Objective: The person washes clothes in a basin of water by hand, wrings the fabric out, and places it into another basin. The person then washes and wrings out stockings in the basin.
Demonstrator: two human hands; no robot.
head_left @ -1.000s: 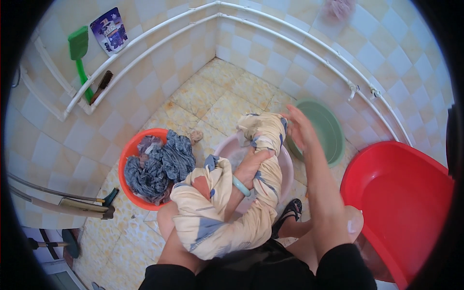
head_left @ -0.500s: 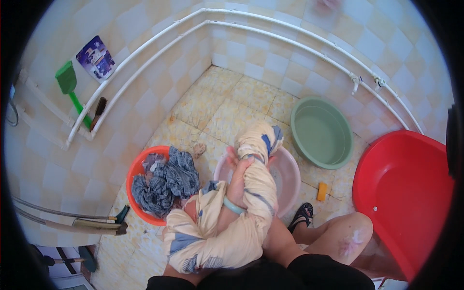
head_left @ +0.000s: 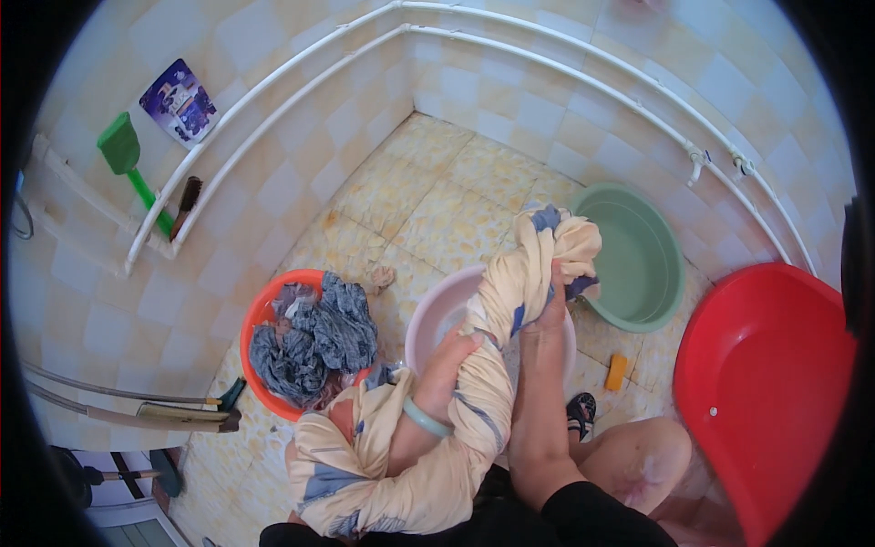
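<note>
A large wet-looking cream cloth [head_left: 485,387] with blue patches is twisted into a thick rope. It runs from over my left forearm and lap up past the pale pink basin [head_left: 428,314]. My left hand [head_left: 448,363], with a pale green bangle at its wrist, is closed round the middle of the twist. Higher up, my right hand [head_left: 550,305] grips the cloth near its bunched far end, between the pink basin and a green basin [head_left: 629,260]. Folds of cloth hide part of both hands' fingers. The pink basin lies beneath, partly covered.
An orange basin [head_left: 252,346] holding crumpled blue-grey laundry [head_left: 335,319] stands at the left. A yellow block [head_left: 617,372] lies on the tiled floor near my foot. The red tub [head_left: 775,383] fills the right side. White pipes [head_left: 547,56] line the walls; brooms [head_left: 173,415] lean left.
The far end of the cloth has swung right, toward the green basin. My right hand, mostly hidden before, now shows gripping that end, with its forearm in the open.
</note>
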